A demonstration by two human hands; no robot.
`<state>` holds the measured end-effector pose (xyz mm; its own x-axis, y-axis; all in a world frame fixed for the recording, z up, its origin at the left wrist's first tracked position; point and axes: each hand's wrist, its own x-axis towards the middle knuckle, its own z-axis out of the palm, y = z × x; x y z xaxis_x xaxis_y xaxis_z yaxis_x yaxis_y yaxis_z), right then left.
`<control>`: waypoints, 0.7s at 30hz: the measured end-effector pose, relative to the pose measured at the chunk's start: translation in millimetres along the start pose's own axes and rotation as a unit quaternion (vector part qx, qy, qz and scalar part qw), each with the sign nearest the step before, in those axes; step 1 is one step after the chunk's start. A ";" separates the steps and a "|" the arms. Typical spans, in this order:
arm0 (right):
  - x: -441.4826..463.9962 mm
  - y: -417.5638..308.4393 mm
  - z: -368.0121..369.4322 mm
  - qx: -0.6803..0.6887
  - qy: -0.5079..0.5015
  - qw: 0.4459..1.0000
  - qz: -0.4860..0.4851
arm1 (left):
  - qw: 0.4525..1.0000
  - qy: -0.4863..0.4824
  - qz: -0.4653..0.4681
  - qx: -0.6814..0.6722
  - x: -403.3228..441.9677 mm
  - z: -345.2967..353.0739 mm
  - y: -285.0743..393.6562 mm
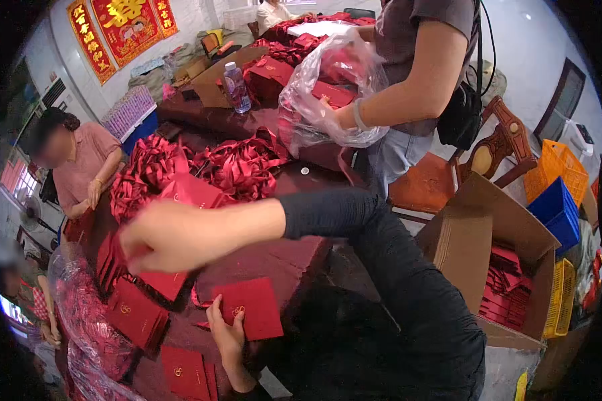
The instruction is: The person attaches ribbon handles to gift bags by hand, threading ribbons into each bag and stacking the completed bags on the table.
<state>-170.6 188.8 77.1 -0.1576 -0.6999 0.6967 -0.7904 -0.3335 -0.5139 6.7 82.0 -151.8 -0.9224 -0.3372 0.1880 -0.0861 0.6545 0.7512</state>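
A flat red paper gift bag (264, 309) with a gold emblem lies at the table's near edge. My left hand (227, 334) grips its left side, thumb over the front. Above the table my right hand (164, 237) reaches across to the left, blurred by motion, its fingers curled; what is in them, if anything, I cannot make out. Under and beside it are stacked red bags (135, 314) with gold print. Another small stack (184, 371) lies nearer me. Behind my right forearm are heaps of red ribbon (241, 167).
A clear plastic-wrapped bundle (100, 334) lines the left edge. Across the table, a person (415, 87) handles a clear plastic bag (301, 100). A bottle (236, 87) stands farther back. At right are an open carton (522, 227) of red pieces and a wooden chair (421, 184).
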 end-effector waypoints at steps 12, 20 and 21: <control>-167.4 78.0 148.4 0.254 -0.179 0.861 0.402 | 0.963 0.017 -0.069 -0.259 -3.4 0.7 -21.9; -160.9 68.3 147.5 0.197 -0.270 0.879 0.340 | 0.986 0.027 -0.066 -0.147 -6.8 -0.2 -19.9; -159.1 67.2 143.7 0.198 -0.289 0.873 0.340 | 0.986 0.029 -0.068 -0.147 -7.4 0.5 -24.2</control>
<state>-113.6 187.1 -140.2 -0.0957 -0.9845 -0.1467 -0.3462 0.1711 -0.9224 15.5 69.0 -171.7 -0.8860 -0.4525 0.1015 -0.0874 0.3778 0.9218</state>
